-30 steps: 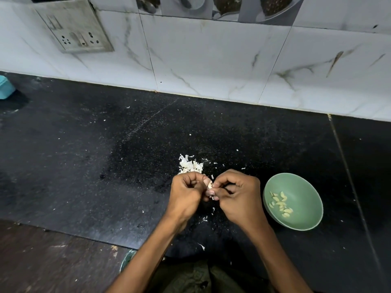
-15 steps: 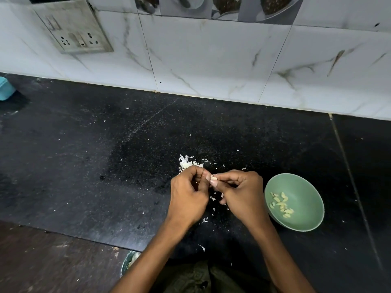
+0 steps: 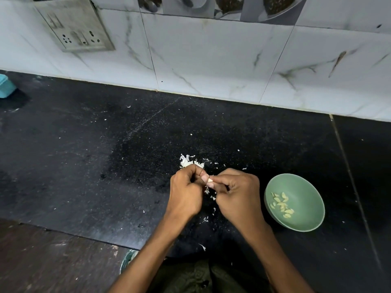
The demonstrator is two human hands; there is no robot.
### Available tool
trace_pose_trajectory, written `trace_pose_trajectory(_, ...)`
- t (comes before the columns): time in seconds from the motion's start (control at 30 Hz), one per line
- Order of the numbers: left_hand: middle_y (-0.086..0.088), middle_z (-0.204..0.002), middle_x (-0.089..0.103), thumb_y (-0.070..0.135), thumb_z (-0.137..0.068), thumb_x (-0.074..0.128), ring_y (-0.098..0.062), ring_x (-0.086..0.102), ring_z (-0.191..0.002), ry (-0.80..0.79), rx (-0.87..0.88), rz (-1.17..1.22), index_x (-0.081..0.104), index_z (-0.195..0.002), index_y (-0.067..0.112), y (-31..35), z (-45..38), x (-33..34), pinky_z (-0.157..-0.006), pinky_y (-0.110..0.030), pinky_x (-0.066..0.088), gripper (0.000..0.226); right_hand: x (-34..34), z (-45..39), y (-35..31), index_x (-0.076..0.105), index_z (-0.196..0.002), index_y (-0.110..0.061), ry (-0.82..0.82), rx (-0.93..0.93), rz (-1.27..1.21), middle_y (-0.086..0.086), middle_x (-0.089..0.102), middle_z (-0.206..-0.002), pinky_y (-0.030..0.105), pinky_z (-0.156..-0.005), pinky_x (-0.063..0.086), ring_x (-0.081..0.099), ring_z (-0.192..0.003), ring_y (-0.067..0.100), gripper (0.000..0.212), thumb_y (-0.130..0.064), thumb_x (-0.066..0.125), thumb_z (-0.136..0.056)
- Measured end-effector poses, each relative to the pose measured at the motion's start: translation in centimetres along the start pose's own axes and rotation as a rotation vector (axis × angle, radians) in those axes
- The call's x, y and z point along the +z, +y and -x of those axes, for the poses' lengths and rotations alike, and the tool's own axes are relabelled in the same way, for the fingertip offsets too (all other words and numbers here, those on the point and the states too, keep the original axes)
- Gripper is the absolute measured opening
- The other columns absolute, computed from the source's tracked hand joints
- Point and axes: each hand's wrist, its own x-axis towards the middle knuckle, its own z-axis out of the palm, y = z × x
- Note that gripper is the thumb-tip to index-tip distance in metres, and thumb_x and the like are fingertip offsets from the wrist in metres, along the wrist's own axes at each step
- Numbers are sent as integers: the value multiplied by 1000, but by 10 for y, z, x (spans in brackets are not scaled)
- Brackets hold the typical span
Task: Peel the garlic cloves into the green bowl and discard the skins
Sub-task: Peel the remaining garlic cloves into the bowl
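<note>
A small pale garlic clove is pinched between the fingertips of both hands above the black counter. My left hand has its fingers curled and its thumb on the clove. My right hand pinches the clove from the right. The green bowl stands just right of my right hand, with several peeled cloves inside. A pile of white skins lies just beyond my left hand, and loose flakes are scattered under my hands.
The black counter ends at a tiled wall with a socket plate at the upper left. A light blue box sits at the far left edge. A round container's rim shows below the counter's front edge.
Both hands stay together on the clove, working it; they rose slightly and shifted a little, and more small skin flakes lie under them.
</note>
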Motion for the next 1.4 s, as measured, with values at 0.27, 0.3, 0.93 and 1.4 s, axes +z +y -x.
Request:
trace_pose_trajectory(0.27, 11, -60, 63, 9, -95, 60, -5, 52, -58, 75, -68, -61, 62, -72, 17, 0, -2, 5, -58, -27, 37, 25, 5, -4, 0, 82, -91, -13, 23, -24, 8, -8, 71, -78, 24, -62, 56, 67, -69, 7, 21, 4, 73, -82)
trace_pose_trajectory(0.3, 9, -65, 64, 11, -96, 59, -8, 53, -63, 70, -53, -39, 60, -74, 19, -1, -2, 5, -61, -29, 40, 23, 4, -6, 0, 82, -90, -15, -13, 113, -123, -8, 73, -80, 25, -63, 57, 69, -71, 8, 21, 4, 78, -82)
trace_pose_trajectory(0.93, -10, -70, 60, 11, -84, 65, -13, 55, -58, -282, -146, 724, 57, -86, 2, 10, 0, 1, -52, -24, 44, 13, -8, -11, -19, 68, -83, 1, -79, 637, -782, 12, 63, -65, 25, -43, 41, 61, -53, 19, 15, 2, 62, -96)
trace_pose_trajectory(1.4, -4, -82, 58, 3, -91, 64, -29, 57, -75, -190, 478, 59, 59, -83, 10, 1, -12, -10, -68, -45, 50, 11, -13, -17, -31, 62, -81, 1, -165, 1167, -1280, 11, 56, -66, 13, -33, 31, 50, -50, 14, 14, 5, 57, -69)
